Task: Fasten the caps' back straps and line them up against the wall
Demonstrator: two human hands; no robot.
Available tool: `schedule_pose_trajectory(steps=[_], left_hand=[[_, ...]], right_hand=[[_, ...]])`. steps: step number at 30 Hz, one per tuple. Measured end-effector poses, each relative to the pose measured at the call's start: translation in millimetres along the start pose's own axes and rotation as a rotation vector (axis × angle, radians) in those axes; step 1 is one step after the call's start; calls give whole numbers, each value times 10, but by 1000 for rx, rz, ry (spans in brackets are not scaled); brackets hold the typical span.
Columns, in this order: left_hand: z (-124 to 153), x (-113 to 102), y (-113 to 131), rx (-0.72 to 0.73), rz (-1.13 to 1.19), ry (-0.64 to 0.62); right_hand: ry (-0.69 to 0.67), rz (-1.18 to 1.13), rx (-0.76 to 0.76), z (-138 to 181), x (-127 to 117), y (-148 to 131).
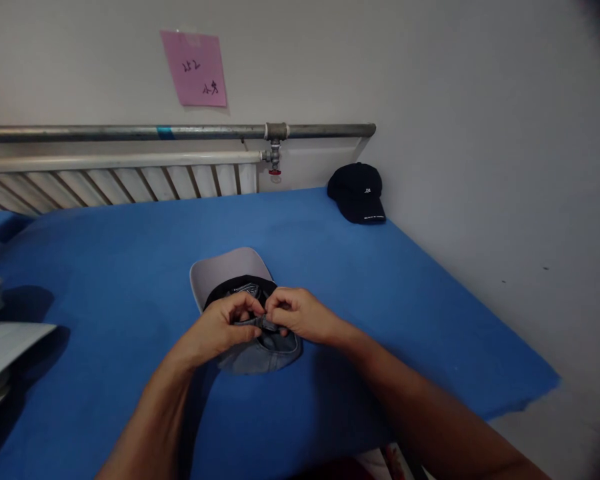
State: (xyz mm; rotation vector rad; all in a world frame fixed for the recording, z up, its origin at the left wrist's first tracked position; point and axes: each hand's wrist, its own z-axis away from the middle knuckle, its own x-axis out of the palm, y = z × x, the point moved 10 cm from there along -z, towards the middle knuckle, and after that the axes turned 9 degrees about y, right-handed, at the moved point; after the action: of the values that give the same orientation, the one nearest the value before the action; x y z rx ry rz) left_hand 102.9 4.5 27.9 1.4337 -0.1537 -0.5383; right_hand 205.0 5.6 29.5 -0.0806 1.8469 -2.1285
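A grey cap (230,270) lies upside down on the blue cloth-covered surface (130,280), its pale brim pointing away from me and its dark inner band showing. My left hand (219,328) and my right hand (300,313) meet over the back of the cap. Both pinch its thin dark rear strap (260,324) between thumb and fingers. The hands hide most of the strap and its fastener.
A black cap (359,192) with small white lettering rests at the far right corner against the wall. A radiator (120,181) and a metal pipe (180,131) run along the back. A pink note (195,68) hangs above. Pale folded items (0,347) lie at the left edge.
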Motion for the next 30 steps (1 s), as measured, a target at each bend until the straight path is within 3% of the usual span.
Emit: schedule_pose_trajectory(steps=[13,22,30], left_hand=[[-42,-14,29,34,-80,100],[-22,6,76,66,-177,116],[-27,1,54,60,-181,108]], right_hand=[[-1,-85,63,-42,-67,83],[-82,-51,103,-29,-65,99],[-65,-105,68,-26,-43,65]])
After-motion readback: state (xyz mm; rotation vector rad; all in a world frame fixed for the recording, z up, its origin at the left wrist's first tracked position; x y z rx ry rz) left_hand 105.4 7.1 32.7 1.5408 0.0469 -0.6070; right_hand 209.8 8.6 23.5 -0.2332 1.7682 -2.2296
